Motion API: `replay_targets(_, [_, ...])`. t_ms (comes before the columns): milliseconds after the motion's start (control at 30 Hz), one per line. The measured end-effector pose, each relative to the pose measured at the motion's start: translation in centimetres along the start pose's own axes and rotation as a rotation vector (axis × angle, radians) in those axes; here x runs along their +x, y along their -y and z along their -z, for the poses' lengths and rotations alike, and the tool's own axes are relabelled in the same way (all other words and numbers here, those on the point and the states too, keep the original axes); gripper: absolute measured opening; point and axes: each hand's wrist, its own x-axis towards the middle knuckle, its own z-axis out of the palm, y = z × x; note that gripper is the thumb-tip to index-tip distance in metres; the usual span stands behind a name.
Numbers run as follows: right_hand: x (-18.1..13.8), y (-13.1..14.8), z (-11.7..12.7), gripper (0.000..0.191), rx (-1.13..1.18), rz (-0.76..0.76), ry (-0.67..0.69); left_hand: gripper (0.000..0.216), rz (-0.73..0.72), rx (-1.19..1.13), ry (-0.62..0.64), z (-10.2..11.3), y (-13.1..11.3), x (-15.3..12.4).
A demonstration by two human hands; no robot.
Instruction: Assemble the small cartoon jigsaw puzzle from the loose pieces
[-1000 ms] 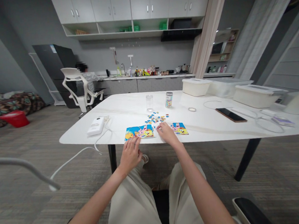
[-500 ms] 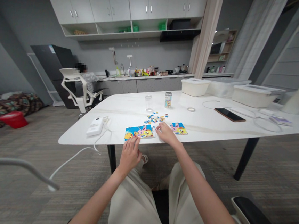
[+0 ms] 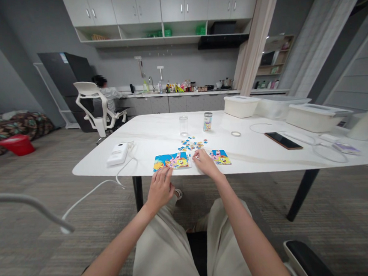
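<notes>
"Where's the picture sheet (image 3: 172, 160) lying?"
"At the left hand's (image 3: 160, 185) one o'clock; I'm seeing loosely open fingers touching its edge, gripping nothing, probably steadying it."
"Right hand (image 3: 204, 163)?"
"Curled; whether it's holding anything, I can't tell. Loose pieces (image 3: 190, 146) are lying at its eleven o'clock, probably for reach."

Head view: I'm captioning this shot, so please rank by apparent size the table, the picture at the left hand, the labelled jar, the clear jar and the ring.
Table
Picture at the left hand
Labelled jar and clear jar: too alike to rank
Ring
</notes>
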Motion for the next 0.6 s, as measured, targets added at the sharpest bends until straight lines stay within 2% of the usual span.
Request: replay_targets(600, [0.37,-0.70,-0.05,0.003,0.107,0.043,-0.033,0.058,0.006,-0.019,0.006,0.15,-0.04,0.03])
